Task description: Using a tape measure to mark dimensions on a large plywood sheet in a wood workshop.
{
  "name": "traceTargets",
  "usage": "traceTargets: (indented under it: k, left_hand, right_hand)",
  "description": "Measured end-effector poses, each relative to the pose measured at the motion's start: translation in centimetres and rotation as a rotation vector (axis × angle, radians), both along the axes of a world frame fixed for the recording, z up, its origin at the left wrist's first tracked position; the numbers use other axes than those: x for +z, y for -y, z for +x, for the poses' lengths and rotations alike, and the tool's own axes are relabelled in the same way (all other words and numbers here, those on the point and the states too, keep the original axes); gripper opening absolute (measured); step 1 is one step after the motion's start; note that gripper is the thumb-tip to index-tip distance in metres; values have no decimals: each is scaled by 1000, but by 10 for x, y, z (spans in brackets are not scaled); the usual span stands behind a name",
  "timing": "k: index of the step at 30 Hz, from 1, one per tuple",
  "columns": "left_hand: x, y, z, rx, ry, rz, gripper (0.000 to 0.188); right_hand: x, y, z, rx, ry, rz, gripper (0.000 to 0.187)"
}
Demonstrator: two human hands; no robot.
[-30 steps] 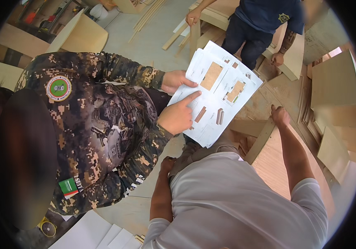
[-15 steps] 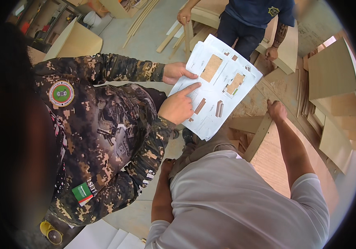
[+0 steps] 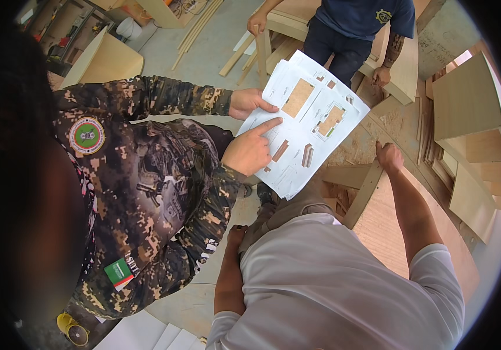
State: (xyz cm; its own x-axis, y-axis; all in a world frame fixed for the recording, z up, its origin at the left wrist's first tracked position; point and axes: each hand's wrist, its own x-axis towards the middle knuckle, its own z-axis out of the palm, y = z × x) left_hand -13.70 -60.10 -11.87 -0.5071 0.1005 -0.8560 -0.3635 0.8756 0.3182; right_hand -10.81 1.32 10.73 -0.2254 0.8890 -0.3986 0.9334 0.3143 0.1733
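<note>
My right hand [image 3: 389, 156] is closed over the far corner of a large wooden panel [image 3: 388, 213], whose edge is a thick light strip. Low by my thigh is my left hand [image 3: 237, 234], against my brown trousers [image 3: 279, 219]; its fingers are mostly hidden. Ahead of me, a co-worker in a camouflage jacket [image 3: 163, 157] holds a stack of printed sheets [image 3: 288, 140] showing drawings of wooden furniture. One of that person's hands [image 3: 253, 105] grips the sheets' left edge, while the other [image 3: 247, 151] points at the top page.
Across from me stands another person in a dark blue shirt [image 3: 364, 20], one hand on an upright wooden piece [image 3: 263, 52]. Wooden box units [image 3: 469, 105] stand at the right. Long strips [image 3: 198, 29] lie on the floor, and a white bucket [image 3: 129, 28] is at the far left.
The view has shifted very slightly. The pointing hand and the sheets stay nearly where they were, and both my hands keep their places.
</note>
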Motion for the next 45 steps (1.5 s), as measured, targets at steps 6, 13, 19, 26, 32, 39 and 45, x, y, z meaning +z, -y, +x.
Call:
traceTargets:
  k: [6,13,19,26,32,39,45]
  left_hand:
    - [-4,0,5,16,-24,24,51]
    - [3,-10,0,36,-5,2,52]
    - [-6,-5,0,26,2,16,55]
    - [6,-11,-6,24,-33,62,60]
    - [13,-20,-13,40,-59,27,60]
    - [3,-12,-3,114,-103,-1,58]
    - [-2,17,11,487,-134,168,45]
  right_hand:
    - [-1,0,-1,2,4,-12,55]
    - [-6,-5,2,11,2,1,54]
    - [-7,-6,-1,11,-33,-20,54]
    - [-13,45,-10,559,-420,-32,46]
    - [-27,143,-43,193,-1297,-899,64]
    - [3,174,-94,-339,-1370,-1133,66]
    - [11,186,-100,-256,-1351,-936,43]
